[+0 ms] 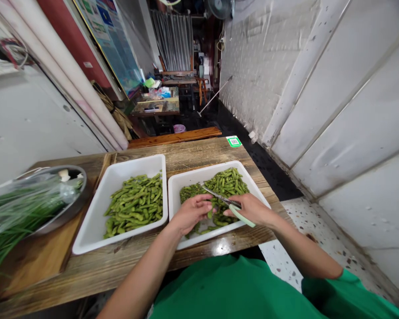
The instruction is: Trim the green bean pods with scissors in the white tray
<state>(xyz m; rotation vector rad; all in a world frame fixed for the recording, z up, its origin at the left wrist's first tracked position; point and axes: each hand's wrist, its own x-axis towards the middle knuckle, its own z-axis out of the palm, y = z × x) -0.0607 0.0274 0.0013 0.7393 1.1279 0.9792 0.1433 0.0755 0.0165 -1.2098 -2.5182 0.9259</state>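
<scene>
Over the right white tray (252, 185), my left hand (194, 212) pinches a green edamame pod (210, 213). My right hand (251, 208) grips scissors (241, 216) with pale green handles, their blades pointing left above the tray. Whole pods (231, 180) lie heaped in the tray's far right part, and a pile of small green trimmings (190, 191) sits at its far left. To the left stands a second white tray (119, 167) with a big heap of edamame pods (136, 201). Part of the right tray is hidden under my hands.
A metal bowl (81, 197) with bagged green stalks (23, 217) rests on a wooden board (49, 252) at the left. A green QR code card (233, 141) lies at the table's far right corner. Beyond are a wooden bench (176, 137) and a cluttered low table (153, 107).
</scene>
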